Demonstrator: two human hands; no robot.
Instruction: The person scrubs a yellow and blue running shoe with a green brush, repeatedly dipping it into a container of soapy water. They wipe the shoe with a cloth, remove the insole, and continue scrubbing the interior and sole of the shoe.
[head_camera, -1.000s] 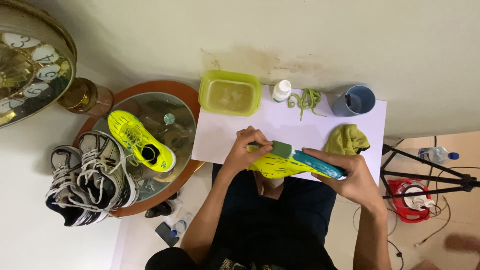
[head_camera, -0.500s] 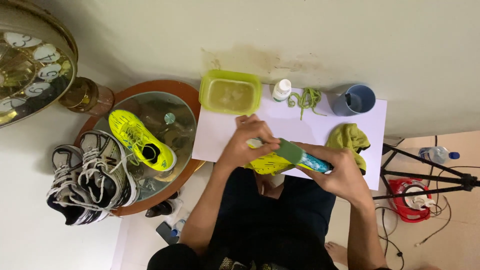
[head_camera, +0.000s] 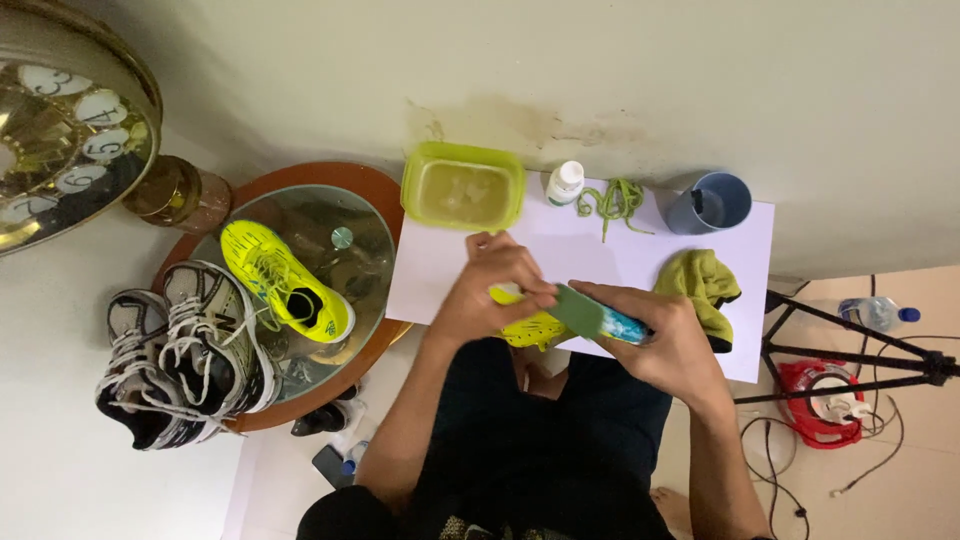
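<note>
Head cam: left hand (head_camera: 500, 285) grips yellow shoe (head_camera: 530, 325) at the paper's (head_camera: 620, 250) near edge; right hand (head_camera: 665, 335) clamps brush (head_camera: 598, 315) across it.

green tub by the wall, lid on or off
Off: the green tub stands open-topped, pale cloudy liquid showing inside, no lid visible.

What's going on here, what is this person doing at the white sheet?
A seated person holds a neon yellow shoe over the white sheet, left hand gripping it and right hand pressing a green-backed brush against it. A green tub, laces and a blue mug sit ahead.
</note>
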